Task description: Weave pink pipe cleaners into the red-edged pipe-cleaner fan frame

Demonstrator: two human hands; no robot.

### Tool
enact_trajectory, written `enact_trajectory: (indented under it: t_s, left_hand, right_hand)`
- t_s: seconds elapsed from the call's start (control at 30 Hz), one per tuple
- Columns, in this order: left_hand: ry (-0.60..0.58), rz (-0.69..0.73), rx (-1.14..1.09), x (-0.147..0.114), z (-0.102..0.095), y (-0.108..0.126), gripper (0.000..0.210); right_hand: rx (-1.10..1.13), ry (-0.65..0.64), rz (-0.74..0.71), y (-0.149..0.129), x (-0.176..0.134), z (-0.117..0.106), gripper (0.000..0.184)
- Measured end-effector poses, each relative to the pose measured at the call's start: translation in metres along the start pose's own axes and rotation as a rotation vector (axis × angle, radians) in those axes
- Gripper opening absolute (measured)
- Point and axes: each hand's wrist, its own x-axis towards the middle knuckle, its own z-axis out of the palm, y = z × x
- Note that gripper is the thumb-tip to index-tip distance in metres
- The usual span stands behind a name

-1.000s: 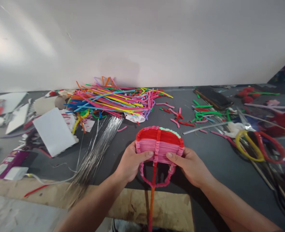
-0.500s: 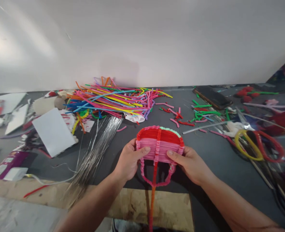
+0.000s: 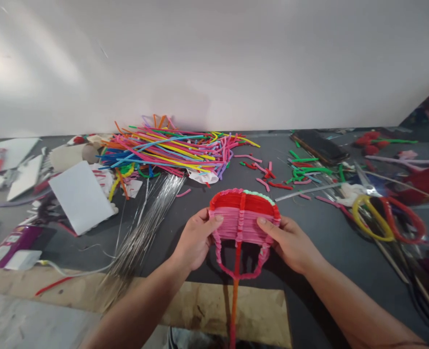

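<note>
Between my hands is a rounded pipe cleaner shape, wound in red on top and pink below, with a twisted rim that is partly mint green. Its lower part is an open pink loop, and an orange-red stem runs down toward me. My left hand grips the left edge, thumb on the front and fingers behind. On the opposite edge my right hand holds in the same way, its thumb lying on the pink winding. The fingers behind the shape are mostly hidden.
A heap of coloured pipe cleaners lies at the back, with a bundle of thin wires in front. Short cut pieces, a dark phone-like slab and scissors with yellow and red handles lie rightward. A white card is at left.
The pipe cleaner shape has shifted slightly to the right, along with my right hand. Both hands keep their hold on its edges.
</note>
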Motion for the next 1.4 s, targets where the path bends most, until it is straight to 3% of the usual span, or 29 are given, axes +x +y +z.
enact_trajectory:
  t_s: [0.2, 0.33, 0.57, 0.77, 0.93, 1.13, 1.27, 1.4]
  left_hand:
    - [0.056, 0.014, 0.036, 0.002, -0.001, -0.001, 0.02]
    - [0.062, 0.013, 0.016, 0.003, 0.0, -0.004, 0.019]
    - [-0.004, -0.055, 0.088, 0.004, -0.006, 0.001, 0.024]
    - [0.045, 0.044, 0.205, 0.006, -0.009, 0.0, 0.03]
    - [0.086, 0.07, 0.12, 0.007, -0.006, 0.002, 0.03]
    - [-0.049, 0.002, 0.274, 0.004, -0.007, 0.003, 0.035]
    - [-0.006, -0.077, 0.345, 0.003, -0.009, 0.0, 0.029]
    - [0.032, -0.007, 0.318, 0.004, -0.009, -0.004, 0.025]
  right_hand:
    - [-0.071, 0.068, -0.055, 0.003, 0.001, -0.005, 0.035]
    - [-0.039, 0.042, -0.054, 0.003, 0.002, -0.004, 0.033]
    - [0.006, 0.051, -0.014, -0.006, 0.002, -0.004, 0.033]
    - [0.033, 0.083, -0.082, -0.013, 0.002, -0.007, 0.044]
    - [-0.016, -0.073, -0.022, -0.009, 0.001, -0.01, 0.027]
    - [0.016, -0.006, -0.044, -0.007, 0.001, -0.007, 0.021]
    - [0.04, 0.02, -0.039, -0.008, 0.001, -0.005, 0.021]
    - [-0.064, 0.023, -0.044, -0.003, 0.002, -0.007, 0.025]
